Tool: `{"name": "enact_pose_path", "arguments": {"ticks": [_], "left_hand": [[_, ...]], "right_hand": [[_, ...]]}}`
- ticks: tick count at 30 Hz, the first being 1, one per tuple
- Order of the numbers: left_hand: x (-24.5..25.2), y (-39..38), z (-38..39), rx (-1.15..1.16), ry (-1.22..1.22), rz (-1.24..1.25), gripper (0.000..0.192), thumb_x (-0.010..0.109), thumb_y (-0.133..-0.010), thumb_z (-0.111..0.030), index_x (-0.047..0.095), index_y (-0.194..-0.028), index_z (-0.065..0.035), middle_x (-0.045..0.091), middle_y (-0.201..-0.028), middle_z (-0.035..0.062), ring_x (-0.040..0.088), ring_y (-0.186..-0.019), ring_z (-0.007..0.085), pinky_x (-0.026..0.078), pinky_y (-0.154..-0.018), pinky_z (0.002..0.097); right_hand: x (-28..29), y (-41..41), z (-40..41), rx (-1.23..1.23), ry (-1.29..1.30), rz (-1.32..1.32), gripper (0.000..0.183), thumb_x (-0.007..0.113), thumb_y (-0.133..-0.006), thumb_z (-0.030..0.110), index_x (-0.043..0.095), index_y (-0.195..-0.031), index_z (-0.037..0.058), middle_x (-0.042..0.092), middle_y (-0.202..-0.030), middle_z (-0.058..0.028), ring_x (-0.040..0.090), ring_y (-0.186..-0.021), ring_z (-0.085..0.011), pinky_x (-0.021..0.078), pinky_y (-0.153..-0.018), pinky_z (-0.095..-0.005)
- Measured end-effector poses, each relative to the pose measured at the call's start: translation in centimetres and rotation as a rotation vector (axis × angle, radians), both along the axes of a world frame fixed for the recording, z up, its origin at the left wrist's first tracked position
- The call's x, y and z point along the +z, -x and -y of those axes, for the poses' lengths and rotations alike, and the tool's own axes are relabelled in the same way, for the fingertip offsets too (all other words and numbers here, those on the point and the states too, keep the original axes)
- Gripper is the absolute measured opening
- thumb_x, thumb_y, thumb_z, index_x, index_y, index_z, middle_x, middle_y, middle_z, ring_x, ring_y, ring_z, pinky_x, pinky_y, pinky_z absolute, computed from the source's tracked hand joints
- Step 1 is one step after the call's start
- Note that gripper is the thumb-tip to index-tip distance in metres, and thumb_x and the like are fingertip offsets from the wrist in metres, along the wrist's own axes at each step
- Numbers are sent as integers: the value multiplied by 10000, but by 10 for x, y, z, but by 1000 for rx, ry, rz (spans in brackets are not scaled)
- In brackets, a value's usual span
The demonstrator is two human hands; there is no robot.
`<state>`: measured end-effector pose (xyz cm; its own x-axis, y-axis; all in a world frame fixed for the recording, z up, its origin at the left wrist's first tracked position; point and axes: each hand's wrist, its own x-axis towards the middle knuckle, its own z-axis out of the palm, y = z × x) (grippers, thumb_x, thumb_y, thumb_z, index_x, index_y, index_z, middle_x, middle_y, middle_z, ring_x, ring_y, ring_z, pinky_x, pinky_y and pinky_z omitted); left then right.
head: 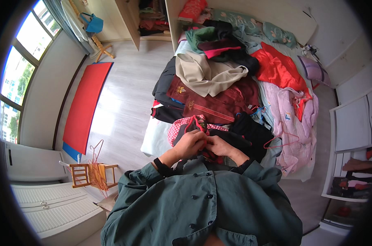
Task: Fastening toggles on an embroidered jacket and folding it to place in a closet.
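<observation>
My left hand (190,144) and my right hand (222,146) meet at the near side of the bed, fingers pinched on a dark garment with red trim (190,126). Red-and-white gingham cloth (174,132) shows along its left side. My fingertips hide the exact spot being gripped. Just beyond my hands lies a maroon garment with gold embroidery (216,98), partly under a beige garment (201,72). Black clothing (250,130) lies to the right of my right hand, close to a blue clothes hanger (259,113).
A pink quilted garment (292,123) with a pink hanger (281,138) and a red satin cloth (278,66) lie along the bed's right side. Left on the floor are a red mat (87,107) and a wooden chair (104,175) hung with hangers. A wardrobe door (127,23) stands ajar.
</observation>
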<state>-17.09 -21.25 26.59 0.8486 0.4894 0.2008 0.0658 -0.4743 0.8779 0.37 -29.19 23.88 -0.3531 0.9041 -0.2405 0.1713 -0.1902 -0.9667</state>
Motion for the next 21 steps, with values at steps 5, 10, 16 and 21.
{"name": "enact_pose_path", "arguments": {"ticks": [5, 10, 16, 21], "left_hand": [[9, -18, -13, 123, 89, -58, 91, 549, -789, -33, 550, -879, -18, 556, -767, 135, 580, -709, 294, 461, -634, 358], [23, -42, -38, 218, -136, 61, 107, 575, -759, -59, 552, -855, -17, 582, -751, 131, 597, -673, 256, 471, -609, 339], [14, -41, -45, 150, 419, -121, 118, 586, -732, -69, 587, -807, 22, 600, -686, 48, 566, -615, 113, 459, -550, 256], [-4, -45, -41, 256, 707, -80, 85, 615, -722, -64, 597, -774, 1, 581, -658, 16, 537, -570, 90, 428, -520, 226]], "right_hand": [[-4, -8, -19, -250, -170, 119, 179, 501, -863, 53, 609, -993, -8, 660, -853, -105, 600, -847, -137, 468, -748, -307], [40, -14, -37, -357, -311, 332, 167, 513, -816, 30, 620, -938, -12, 642, -825, -198, 654, -825, -288, 488, -691, -346], [16, -18, -32, -279, -247, 205, 194, 497, -831, 33, 624, -971, -10, 666, -816, -144, 650, -785, -192, 487, -698, -315], [20, -24, -29, -250, 36, -107, 210, 548, -873, 109, 632, -1000, -37, 657, -902, -37, 588, -843, -97, 463, -773, -250]]}}
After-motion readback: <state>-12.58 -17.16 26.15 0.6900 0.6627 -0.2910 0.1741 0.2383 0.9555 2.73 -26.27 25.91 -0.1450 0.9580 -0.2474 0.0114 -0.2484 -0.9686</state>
